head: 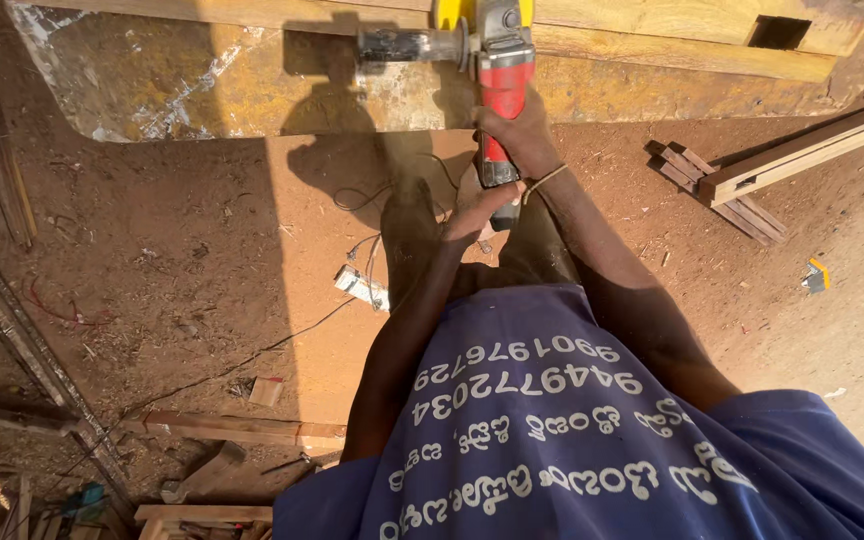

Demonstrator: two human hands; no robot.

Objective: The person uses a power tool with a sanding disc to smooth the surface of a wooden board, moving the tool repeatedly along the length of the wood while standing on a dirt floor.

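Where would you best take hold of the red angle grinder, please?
Hold the red angle grinder by its slim red body from the rear, where the right hand wraps it. The black side handle sticking out leftward offers a second grip, probably for the left hand.

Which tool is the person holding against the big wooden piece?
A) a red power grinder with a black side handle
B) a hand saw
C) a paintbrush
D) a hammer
A: the right hand grips the body of a red power grinder, whose black side handle sticks out to one side, at the wooden piece; the left hand is at its rear end.
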